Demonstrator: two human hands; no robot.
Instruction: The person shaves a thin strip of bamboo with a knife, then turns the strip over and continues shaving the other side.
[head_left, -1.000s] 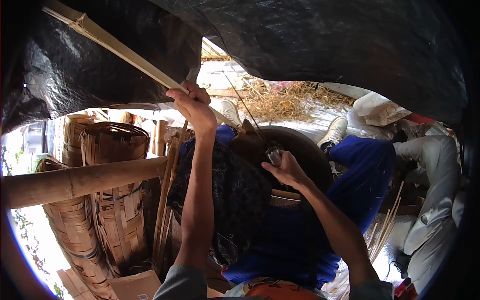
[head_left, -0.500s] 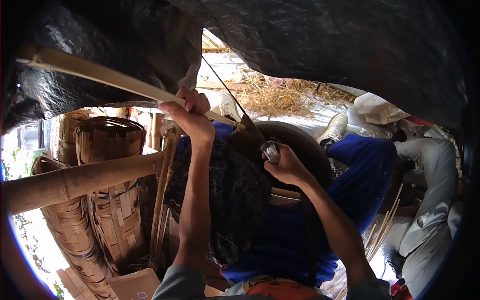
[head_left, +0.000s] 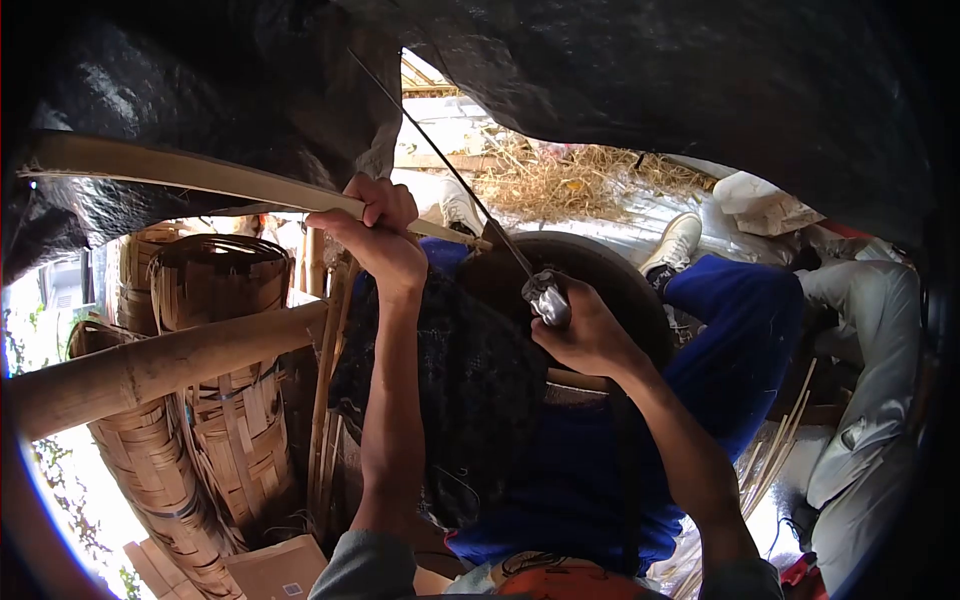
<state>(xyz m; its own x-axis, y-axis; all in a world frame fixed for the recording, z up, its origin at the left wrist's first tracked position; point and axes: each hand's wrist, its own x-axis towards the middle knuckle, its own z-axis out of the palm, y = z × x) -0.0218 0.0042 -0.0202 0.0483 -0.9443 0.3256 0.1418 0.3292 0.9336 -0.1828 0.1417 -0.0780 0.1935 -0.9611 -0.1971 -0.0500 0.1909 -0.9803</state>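
My left hand (head_left: 370, 235) is closed around a long, pale bamboo strip (head_left: 220, 177). Most of the strip stretches out to the left, while its short end points right, over a dark round rim (head_left: 615, 262). In my right hand (head_left: 592, 335) is a knife (head_left: 470, 196), gripped by a handle wrapped in something silvery. Its blade shows as a thin dark line slanting up and left, passing close by the strip's short end. Dark patterned cloth (head_left: 465, 380) drapes over my left leg, below both hands.
Tall woven bamboo baskets (head_left: 235, 430) stand at left behind a thick bamboo pole (head_left: 170, 365). Black plastic sheeting (head_left: 700, 90) hangs overhead. Dry straw (head_left: 560, 190) lies ahead. At right sits another person in pale trousers (head_left: 865, 370), near thin bamboo sticks (head_left: 775, 450).
The knife has turned so its broad blade now appears edge-on, and my right hand has shifted slightly right and down. The strip's left part has dipped; my left hand keeps its grip.
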